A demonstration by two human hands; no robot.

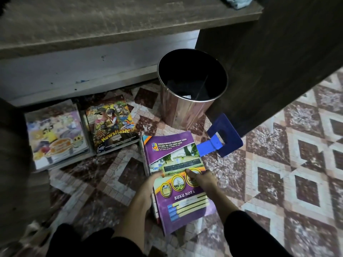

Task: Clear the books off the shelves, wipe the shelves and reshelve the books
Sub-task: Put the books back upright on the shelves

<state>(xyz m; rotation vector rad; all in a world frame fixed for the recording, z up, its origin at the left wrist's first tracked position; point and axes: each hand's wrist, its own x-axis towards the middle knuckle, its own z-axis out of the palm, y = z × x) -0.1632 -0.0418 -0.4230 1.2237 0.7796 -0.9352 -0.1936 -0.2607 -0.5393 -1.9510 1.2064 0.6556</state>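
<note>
A stack of purple "Buku Nota" notebooks (178, 179) sits low over the patterned floor, held from both sides. My left hand (148, 186) grips the stack's left edge with the thumb on the top cover. My right hand (202, 180) grips the right edge, thumb also on the cover. Two more stacks lie on the floor to the left: a "Newsflash!" comic stack (111, 123) and a pastel-covered stack (55, 136). The wooden shelf board (111, 25) runs across the top of the view, with a light cloth (235, 1) on its far right end.
A shiny metal bin (191, 86) with a dark inside stands on the floor behind the notebooks. A blue bookend (220, 136) lies beside it. A dark wooden panel (278, 52) rises at right. Patterned floor (278, 173) spreads to the right.
</note>
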